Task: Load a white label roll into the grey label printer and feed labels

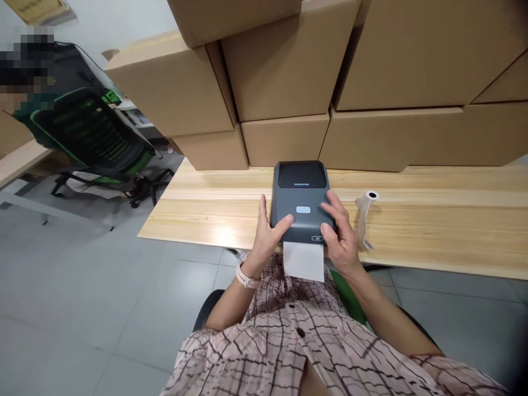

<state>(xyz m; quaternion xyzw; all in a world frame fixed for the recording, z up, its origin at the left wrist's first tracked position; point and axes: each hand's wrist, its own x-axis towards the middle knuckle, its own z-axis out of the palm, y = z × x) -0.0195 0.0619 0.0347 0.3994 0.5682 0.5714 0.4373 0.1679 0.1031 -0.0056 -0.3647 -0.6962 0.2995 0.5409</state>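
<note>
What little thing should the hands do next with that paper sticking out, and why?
Perhaps the right hand could gently pinch the white paper while the left hand steadies the dark grey machine. The paper pokes out of the machine's near edge, neither hand seems to hold it, and the left thumb already rests on top.

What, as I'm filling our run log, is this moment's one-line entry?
left hand: at printer, left side; right hand: right side; sheet: protruding from front; white roll: on table, right of printer

Seemingly plastic printer [301,198], glossy wood tabletop [433,220]
</note>
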